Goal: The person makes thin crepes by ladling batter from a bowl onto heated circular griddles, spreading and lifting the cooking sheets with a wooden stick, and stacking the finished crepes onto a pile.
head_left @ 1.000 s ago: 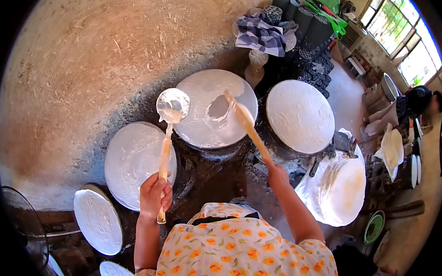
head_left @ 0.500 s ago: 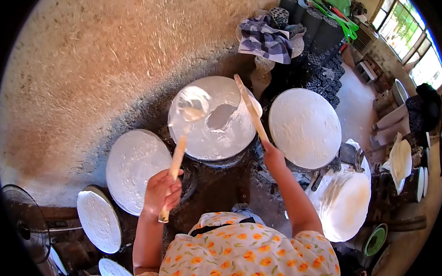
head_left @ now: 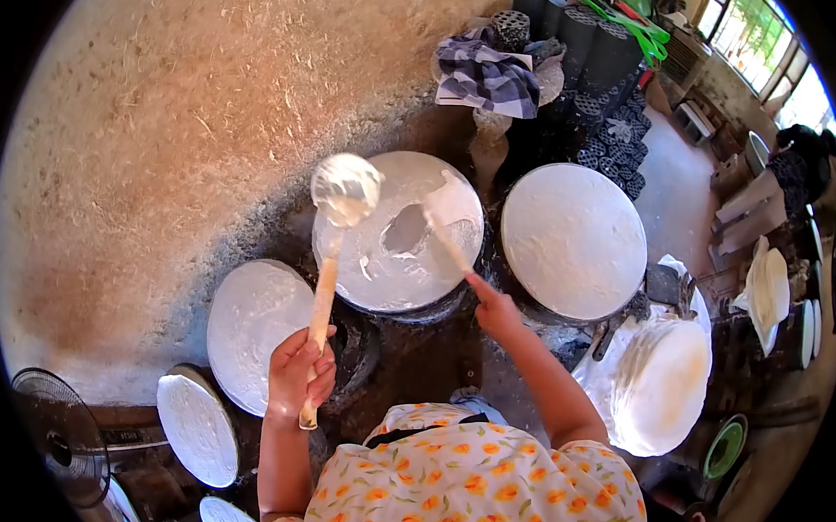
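Note:
My left hand is closed on the wooden handle of a ladle. The ladle's round bowl, coated in pale batter, is over the upper left edge of the centre round pan. In my right hand is a wooden stick, its far end over the same pan and blurred. White batter covers much of that pan's surface, with a bare grey patch in the middle. Another white-covered round pan lies to the right, and one more to the lower left.
At right, a stack of thin round white sheets lies on cloth. Behind are a checked cloth and black perforated cylinders. A fan stands lower left. Another person is at far right.
The stick in my right hand has swung left and down across the centre pan. The ladle has shifted slightly left and up. The whole view has shifted a little.

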A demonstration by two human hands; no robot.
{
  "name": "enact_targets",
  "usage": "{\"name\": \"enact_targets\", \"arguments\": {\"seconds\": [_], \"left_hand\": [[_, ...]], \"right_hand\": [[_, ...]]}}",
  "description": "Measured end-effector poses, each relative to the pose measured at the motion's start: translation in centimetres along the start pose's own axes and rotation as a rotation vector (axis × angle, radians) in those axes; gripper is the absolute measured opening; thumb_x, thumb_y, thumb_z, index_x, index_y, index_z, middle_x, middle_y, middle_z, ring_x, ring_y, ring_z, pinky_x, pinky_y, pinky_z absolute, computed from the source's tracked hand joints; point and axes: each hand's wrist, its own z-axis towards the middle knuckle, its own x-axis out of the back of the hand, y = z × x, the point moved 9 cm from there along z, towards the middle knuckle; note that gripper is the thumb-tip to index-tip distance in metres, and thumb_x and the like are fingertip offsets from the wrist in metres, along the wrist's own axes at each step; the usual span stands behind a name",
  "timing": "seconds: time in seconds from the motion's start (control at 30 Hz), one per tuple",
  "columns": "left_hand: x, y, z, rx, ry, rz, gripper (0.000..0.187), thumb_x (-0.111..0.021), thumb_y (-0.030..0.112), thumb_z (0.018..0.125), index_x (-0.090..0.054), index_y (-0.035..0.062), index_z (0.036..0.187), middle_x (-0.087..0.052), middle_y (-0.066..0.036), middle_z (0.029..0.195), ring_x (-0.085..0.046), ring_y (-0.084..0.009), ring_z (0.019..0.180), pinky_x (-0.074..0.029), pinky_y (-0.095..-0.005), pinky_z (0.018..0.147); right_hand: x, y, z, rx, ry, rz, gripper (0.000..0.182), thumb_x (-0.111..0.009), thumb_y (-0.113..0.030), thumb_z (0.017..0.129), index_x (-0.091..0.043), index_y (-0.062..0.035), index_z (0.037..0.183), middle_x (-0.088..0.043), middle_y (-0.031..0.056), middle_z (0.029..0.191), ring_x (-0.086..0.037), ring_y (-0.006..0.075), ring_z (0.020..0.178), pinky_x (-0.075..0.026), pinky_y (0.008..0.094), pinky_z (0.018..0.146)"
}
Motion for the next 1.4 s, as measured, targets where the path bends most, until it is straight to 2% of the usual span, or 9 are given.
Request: {"name": "enact_targets", "arguments": {"seconds": [0.17, 0.5, 0.6, 0.83, 1.03, 1.1, 1.27, 1.33, 1.4], "left_hand": [[0.3, -1.3, 0.1, 0.028, -0.007, 0.03, 0.028, -0.045, 0.014, 0.095, -0.049, -0.0056, 0.115, -0.044, -0.004, 0.065, -0.037, -0.0071, 0.038, -0.033, -0.0208, 0.031], [1.6, -2.6, -0.4, 0.05, 0.001, 0.021, 0.03, -0.047, 0.015, 0.094, -0.05, -0.0061, 0.114, -0.043, -0.004, 0.065, -0.036, -0.0072, 0.037, -0.033, -0.0217, 0.03], [2.1, -2.8, -0.9, 0.044, 0.004, 0.011, 0.029, -0.047, 0.015, 0.094, -0.05, -0.0059, 0.114, -0.043, -0.004, 0.065, -0.036, -0.0072, 0.037, -0.033, -0.0217, 0.03], [2.3, -3.3, -0.9, 0.031, 0.046, 0.04, 0.026, -0.046, 0.014, 0.093, -0.05, -0.0051, 0.111, -0.044, -0.004, 0.065, -0.037, -0.0071, 0.037, -0.033, -0.0214, 0.03], [3.1, -3.4, -1.8, 0.007, 0.088, 0.129, 0.026, -0.047, 0.014, 0.092, -0.051, -0.0045, 0.11, -0.045, -0.004, 0.065, -0.038, -0.0071, 0.037, -0.035, -0.0215, 0.031], [3.4, -3.7, -1.7, 0.006, 0.098, 0.134, 0.025, -0.047, 0.014, 0.092, -0.051, -0.0042, 0.109, -0.046, -0.004, 0.065, -0.039, -0.0072, 0.038, -0.035, -0.0214, 0.032], [3.6, -3.9, -2.0, 0.016, 0.103, 0.214, 0.023, -0.047, 0.013, 0.092, -0.052, -0.0032, 0.108, -0.048, -0.003, 0.066, -0.041, -0.0072, 0.04, -0.035, -0.0211, 0.033], [3.3, -3.3, -2.1, 0.004, 0.17, 0.266, 0.023, -0.043, 0.012, 0.091, -0.046, 0.0038, 0.07, -0.042, -0.002, 0.049, -0.04, -0.009, 0.035, -0.035, -0.0228, 0.034], [3.5, -3.4, -1.9, 0.001, 0.184, 0.262, 0.023, -0.044, 0.012, 0.091, -0.047, 0.0035, 0.07, -0.042, -0.002, 0.049, -0.04, -0.0094, 0.036, -0.035, -0.0232, 0.034]], "right_hand": [[3.8, 0.9, -0.5, 0.117, 0.247, 0.018, 0.066, -0.045, 0.004, 0.077, -0.044, -0.0273, 0.135, -0.061, 0.0271, 0.096, -0.061, 0.0422, 0.084, -0.048, 0.0474, 0.074], [2.4, 0.8, -2.5, 0.019, 0.143, 0.038, 0.062, -0.045, 0.003, 0.08, -0.047, -0.0295, 0.132, -0.061, 0.0264, 0.096, -0.061, 0.0412, 0.088, -0.049, 0.0447, 0.074], [2.5, 1.4, -3.1, -0.258, 0.055, 0.01, 0.062, -0.043, 0.009, 0.079, -0.048, -0.0203, 0.133, -0.059, 0.0201, 0.117, -0.061, 0.032, 0.103, -0.047, 0.0321, 0.085], [-1.6, -1.9, -4.4, -0.017, -0.086, -0.002, 0.064, -0.044, 0.007, 0.079, -0.047, -0.0253, 0.134, -0.06, 0.0188, 0.116, -0.06, 0.033, 0.106, -0.048, 0.0336, 0.085], [-3.7, 1.8, -5.4, -0.401, -0.163, 0.143, 0.063, -0.047, 0.003, 0.078, -0.049, -0.0291, 0.132, -0.064, 0.0221, 0.093, -0.066, 0.034, 0.074, -0.05, 0.0386, 0.07], [-5.0, -2.4, -5.4, 0.047, -0.113, -0.036, 0.068, -0.045, 0.002, 0.08, -0.041, -0.0361, 0.135, -0.06, 0.0261, 0.077, -0.061, 0.0423, 0.07, -0.048, 0.0488, 0.068], [1.9, -0.2, 0.7, 0.135, 0.144, -0.073, 0.064, -0.043, 0.006, 0.078, -0.046, -0.0251, 0.134, -0.06, 0.023, 0.109, -0.059, 0.0382, 0.099, -0.046, 0.0408, 0.084], [3.5, 0.0, 3.3, 0.016, 0.117, -0.035, 0.064, -0.041, 0.01, 0.076, -0.046, -0.0164, 0.134, -0.056, 0.0197, 0.123, -0.055, 0.0312, 0.114, -0.042, 0.0333, 0.094], [1.9, 1.7, 4.6, -0.024, 0.007, 0.055, 0.063, -0.038, 0.013, 0.074, -0.047, -0.0095, 0.133, -0.054, 0.0143, 0.129, -0.049, 0.0237, 0.122, -0.037, 0.0305, 0.1]]}}
